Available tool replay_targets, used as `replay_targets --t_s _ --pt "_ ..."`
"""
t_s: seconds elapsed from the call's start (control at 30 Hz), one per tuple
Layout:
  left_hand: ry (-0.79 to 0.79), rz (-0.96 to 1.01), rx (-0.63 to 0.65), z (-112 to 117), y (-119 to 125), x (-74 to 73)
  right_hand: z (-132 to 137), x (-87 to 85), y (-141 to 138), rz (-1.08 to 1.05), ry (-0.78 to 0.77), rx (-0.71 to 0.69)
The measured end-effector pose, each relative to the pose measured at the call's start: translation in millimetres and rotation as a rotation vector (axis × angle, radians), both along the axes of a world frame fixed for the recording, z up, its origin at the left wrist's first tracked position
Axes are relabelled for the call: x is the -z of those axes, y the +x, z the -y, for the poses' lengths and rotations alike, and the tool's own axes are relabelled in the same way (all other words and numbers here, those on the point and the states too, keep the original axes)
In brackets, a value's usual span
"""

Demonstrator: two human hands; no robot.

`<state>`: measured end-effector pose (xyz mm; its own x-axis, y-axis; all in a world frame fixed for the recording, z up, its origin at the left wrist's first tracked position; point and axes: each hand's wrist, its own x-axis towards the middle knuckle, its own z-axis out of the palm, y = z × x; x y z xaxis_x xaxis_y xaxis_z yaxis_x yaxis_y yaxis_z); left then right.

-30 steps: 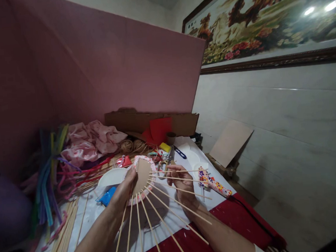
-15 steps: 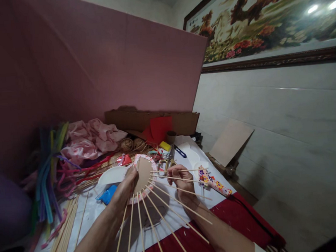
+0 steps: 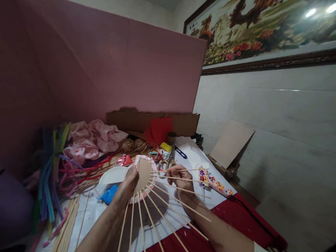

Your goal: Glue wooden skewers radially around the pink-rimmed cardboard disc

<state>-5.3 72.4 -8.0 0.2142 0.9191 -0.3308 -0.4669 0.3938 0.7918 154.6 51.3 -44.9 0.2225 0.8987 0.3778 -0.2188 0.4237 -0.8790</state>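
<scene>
A round cardboard disc (image 3: 145, 172) with a pink-and-white fabric rim is gripped at its left edge by my left hand (image 3: 131, 182). Several thin wooden sticks (image 3: 154, 223) fan out from its lower and right edge towards me. My right hand (image 3: 181, 179) pinches one of the topmost sticks, a short way right of the rim; other sticks pass across the palm and wrist. Just beyond that hand lie scissors (image 3: 167, 165) with gold-coloured handles. To its right rests a glue gun (image 3: 214, 181) wrapped in flowered covering. The left fingers behind the disc are hidden.
Loose sticks (image 3: 63, 235) and colourful pipe cleaners (image 3: 46, 182) lie at the left, near pink cloth (image 3: 95, 137). A blue packet (image 3: 108, 193) sits beside my left forearm. Further back are twine balls (image 3: 128, 145), a yellow block (image 3: 165, 146) and a blue-handled cutter (image 3: 180, 152).
The view has shifted very slightly. Both hands keep their grip, and the disc with its sticks stays almost where it was.
</scene>
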Motion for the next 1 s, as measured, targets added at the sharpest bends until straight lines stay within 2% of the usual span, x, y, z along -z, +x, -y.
replay_targets --t_s 0.13,0.27,0.37,0.63,1.0 --pt "0.030 0.026 -0.007 -3.3 -0.4 3.1 -3.7 5.3 -0.2 -0.033 0.057 -0.021" --pt "0.053 0.050 -0.034 -1.5 -0.7 10.0 -6.6 10.1 0.0 -0.032 0.067 -0.049" --pt "0.050 0.065 -0.001 4.4 -0.7 13.4 -6.8 11.1 -0.1 -0.030 0.046 -0.055" --pt "0.058 0.081 -0.035 4.8 -0.7 15.1 -8.2 13.9 -0.4 -0.026 0.035 -0.067" --pt "0.064 0.077 -0.021 4.8 -0.8 18.0 -10.9 15.3 0.3 -0.031 0.050 -0.066"
